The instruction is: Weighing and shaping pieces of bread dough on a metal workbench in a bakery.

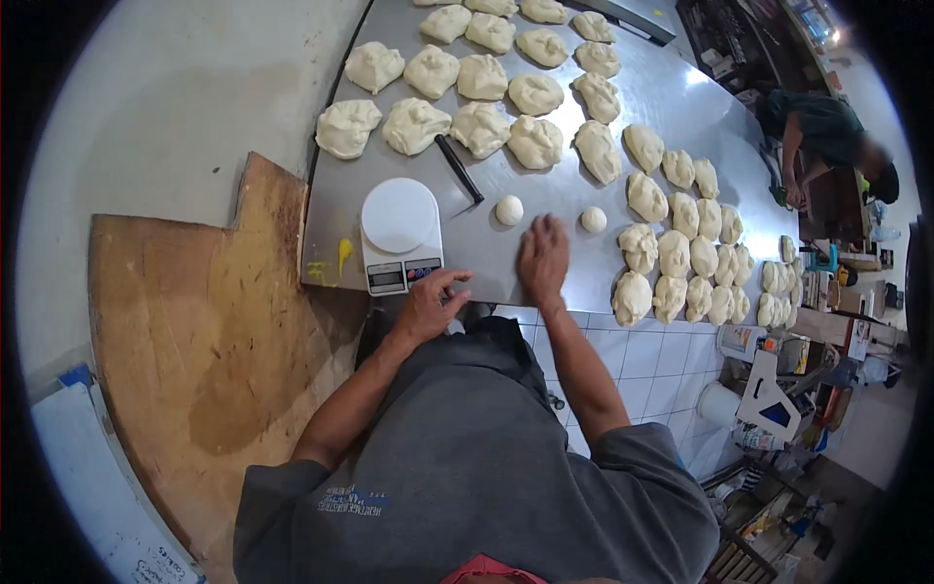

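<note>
My left hand (434, 304) is at the table's front edge, beside the lower right corner of a white digital kitchen scale (401, 229). Its fingers are loosely bent and apart, with nothing visible in them. Palm down on the steel table (467, 258) lies my right hand (543, 261), fingers reaching forward; whatever is under the palm is hidden. Just beyond it, to the left, sits a small round dough ball (509, 209); a second dough ball (593, 219) rests to its right. Nothing lies on the scale's round plate.
Rows of rough dough pieces (535, 142) cover the table's far side, and more dough pieces (673, 254) stand at right. A black bar-shaped tool (459, 170) lies beyond the scale. A wooden board (214, 331) is at left. Another person (827, 136) stands at far right.
</note>
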Action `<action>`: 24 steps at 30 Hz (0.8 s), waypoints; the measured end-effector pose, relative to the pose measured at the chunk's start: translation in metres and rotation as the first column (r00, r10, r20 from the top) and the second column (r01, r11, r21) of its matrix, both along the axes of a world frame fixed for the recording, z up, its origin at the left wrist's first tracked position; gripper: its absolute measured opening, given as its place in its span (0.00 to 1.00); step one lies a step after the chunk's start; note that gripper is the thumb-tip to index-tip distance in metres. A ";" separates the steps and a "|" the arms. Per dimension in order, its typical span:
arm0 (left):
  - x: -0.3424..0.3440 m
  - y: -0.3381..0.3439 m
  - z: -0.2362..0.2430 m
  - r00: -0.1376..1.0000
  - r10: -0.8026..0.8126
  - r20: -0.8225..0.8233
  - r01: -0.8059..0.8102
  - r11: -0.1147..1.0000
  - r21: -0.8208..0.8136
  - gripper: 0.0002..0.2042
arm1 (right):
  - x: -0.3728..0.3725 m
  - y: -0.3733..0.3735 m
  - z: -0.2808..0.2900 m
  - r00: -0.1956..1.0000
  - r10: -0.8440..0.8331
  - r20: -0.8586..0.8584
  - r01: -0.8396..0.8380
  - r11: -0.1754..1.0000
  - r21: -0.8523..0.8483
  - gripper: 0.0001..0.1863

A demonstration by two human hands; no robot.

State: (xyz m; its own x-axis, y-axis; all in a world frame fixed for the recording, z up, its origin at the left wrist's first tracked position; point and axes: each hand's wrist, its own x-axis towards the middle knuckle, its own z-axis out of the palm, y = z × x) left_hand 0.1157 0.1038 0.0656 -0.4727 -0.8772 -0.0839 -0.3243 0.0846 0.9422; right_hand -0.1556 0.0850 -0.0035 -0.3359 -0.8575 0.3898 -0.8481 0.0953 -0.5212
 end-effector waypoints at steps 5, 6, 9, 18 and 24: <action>0.011 -0.022 -0.001 0.999 0.034 -0.019 -0.034 0.999 -0.015 0.17 | -0.035 0.071 -0.020 0.947 0.317 -0.049 -0.316 0.948 0.040 0.18; 0.010 -0.025 -0.001 0.999 0.039 -0.018 -0.039 0.999 -0.017 0.17 | -0.056 0.058 -0.028 0.910 0.313 -0.270 -0.282 0.948 0.151 0.18; 0.004 -0.013 -0.004 1.000 0.027 -0.015 -0.027 0.999 0.018 0.17 | -0.010 -0.001 -0.015 0.984 -0.119 0.131 0.124 0.992 -0.036 0.14; -0.001 -0.016 -0.004 1.000 -0.006 0.009 0.006 1.000 0.026 0.16 | -0.021 0.048 -0.001 0.997 -0.037 -0.074 0.037 0.999 -0.007 0.11; -0.034 -0.034 -0.005 0.997 -0.051 -0.055 0.048 0.998 -0.045 0.16 | -0.015 0.017 -0.014 0.992 0.123 0.019 -0.123 0.992 0.003 0.08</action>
